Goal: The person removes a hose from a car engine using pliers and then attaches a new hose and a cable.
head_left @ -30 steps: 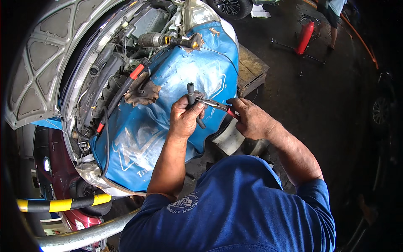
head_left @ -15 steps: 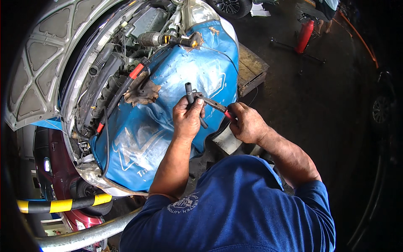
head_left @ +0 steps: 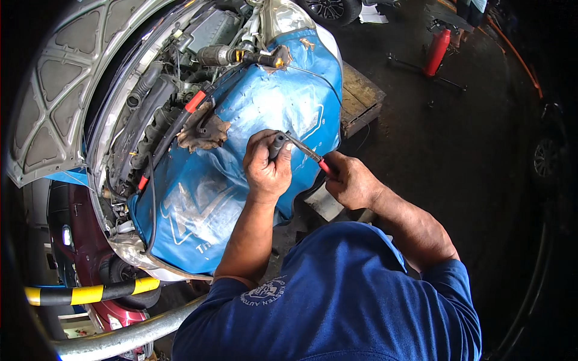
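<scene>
Though metal-nosed, red-handled pliers (head_left: 309, 154)

A dark floor (head_left: 457, 150) spreads across the right side, fading into shadow toward the rim. A worn wooden crate (head_left: 361, 99) stands on it, with a red upright piece of equipment (head_left: 438, 53) farther off. White papers (head_left: 372, 14) lie beside a car wheel (head_left: 330, 11) near the top. At lower left, a maroon car (head_left: 90, 222) (only partly visible) sits near a yellow-and-black striped bar (head_left: 88, 293) and a grey metal pipe (head_left: 129, 333).
</scene>
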Tool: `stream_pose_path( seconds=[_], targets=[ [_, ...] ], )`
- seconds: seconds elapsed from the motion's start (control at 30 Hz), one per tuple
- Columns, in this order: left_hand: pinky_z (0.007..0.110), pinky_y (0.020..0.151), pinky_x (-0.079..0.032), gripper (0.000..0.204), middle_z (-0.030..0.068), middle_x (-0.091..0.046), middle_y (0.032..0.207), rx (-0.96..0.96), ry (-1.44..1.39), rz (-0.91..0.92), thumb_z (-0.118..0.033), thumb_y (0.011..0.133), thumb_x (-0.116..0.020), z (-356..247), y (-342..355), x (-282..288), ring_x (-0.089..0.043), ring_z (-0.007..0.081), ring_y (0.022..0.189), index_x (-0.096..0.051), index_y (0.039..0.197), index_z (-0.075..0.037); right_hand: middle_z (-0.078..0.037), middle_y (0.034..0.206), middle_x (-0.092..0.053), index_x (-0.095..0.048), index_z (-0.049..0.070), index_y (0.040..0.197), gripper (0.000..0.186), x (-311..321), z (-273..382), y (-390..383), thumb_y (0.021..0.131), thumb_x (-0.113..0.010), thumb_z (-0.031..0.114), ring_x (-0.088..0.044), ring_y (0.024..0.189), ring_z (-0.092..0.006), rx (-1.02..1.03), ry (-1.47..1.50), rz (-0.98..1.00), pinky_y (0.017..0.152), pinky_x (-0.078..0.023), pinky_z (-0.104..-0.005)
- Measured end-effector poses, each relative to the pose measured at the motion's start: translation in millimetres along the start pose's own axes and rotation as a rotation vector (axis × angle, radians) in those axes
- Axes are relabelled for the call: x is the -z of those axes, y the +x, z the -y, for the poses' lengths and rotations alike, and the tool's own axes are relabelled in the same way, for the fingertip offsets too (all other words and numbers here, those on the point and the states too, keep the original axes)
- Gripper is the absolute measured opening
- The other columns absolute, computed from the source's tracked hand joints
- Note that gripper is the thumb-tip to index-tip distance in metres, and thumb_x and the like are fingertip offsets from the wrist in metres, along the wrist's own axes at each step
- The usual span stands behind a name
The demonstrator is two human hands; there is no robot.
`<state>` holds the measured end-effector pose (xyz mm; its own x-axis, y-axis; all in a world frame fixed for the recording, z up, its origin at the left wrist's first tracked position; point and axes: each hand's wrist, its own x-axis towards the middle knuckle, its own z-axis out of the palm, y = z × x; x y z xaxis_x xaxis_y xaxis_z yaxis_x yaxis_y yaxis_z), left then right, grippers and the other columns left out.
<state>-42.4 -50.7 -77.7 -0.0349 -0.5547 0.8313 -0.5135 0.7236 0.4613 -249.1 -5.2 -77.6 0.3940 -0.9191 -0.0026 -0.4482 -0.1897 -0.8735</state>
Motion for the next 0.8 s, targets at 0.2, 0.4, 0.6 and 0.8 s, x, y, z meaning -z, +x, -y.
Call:
stream_pose_path(
  seconds=[0.2, 0.4, 0.6, 0.8],
  targets=[
    [0.029, 0.065, -0.048, 0.018, 0.0069, -0.064, 0.080, 0.296, -0.136, 0.183, -0.013, 0.087, -0.075, 5, -1, 10, -0.058, 0.0159, 0.069, -0.063, 0.092, -0.001, -0.013, 0.077, -0.058, -0.055, -0.002, 0.102, 0.027, 2, -1, 0, 0.075, -0.055, 0.003, -0.058, 0.074, -0.0217, -0.082, 0.035, 0.033, 0.069, -0.048, -0.0384],
    [0.028, 0.062, -0.046, 0.018, 0.0037, -0.062, 0.074, 0.363, -0.231, 0.060, -0.015, 0.089, -0.074, 1, -10, -2, -0.053, 0.0121, 0.065, -0.062, 0.090, -0.002, -0.014, 0.076, -0.057, -0.055, -0.001, 0.101, 0.026, -5, 3, 1, 0.076, -0.056, 0.004, -0.056, 0.073, -0.0220, -0.100, 0.053, 0.038, 0.069, -0.048, -0.0387],
    [0.029, 0.061, -0.047, 0.015, 0.0056, -0.063, 0.075, 0.288, -0.179, 0.141, -0.012, 0.089, -0.072, 7, 0, 9, -0.055, 0.0137, 0.065, -0.062, 0.092, -0.002, -0.016, 0.077, -0.058, -0.055, -0.002, 0.100, 0.025, -1, 2, 2, 0.075, -0.056, 0.004, -0.057, 0.072, -0.0241, -0.070, 0.089, 0.012, 0.069, -0.048, -0.0396],
    [0.032, 0.062, -0.051, 0.012, 0.0112, -0.066, 0.080, 0.093, -0.116, 0.421, -0.006, 0.086, -0.070, 1, 29, 30, -0.063, 0.0209, 0.066, -0.061, 0.092, -0.001, -0.016, 0.079, -0.060, -0.056, -0.002, 0.097, 0.025, 19, 2, 2, 0.072, -0.055, 0.002, -0.058, 0.074, -0.0240, 0.003, -0.011, 0.054, 0.069, -0.048, -0.0394]
  ],
)
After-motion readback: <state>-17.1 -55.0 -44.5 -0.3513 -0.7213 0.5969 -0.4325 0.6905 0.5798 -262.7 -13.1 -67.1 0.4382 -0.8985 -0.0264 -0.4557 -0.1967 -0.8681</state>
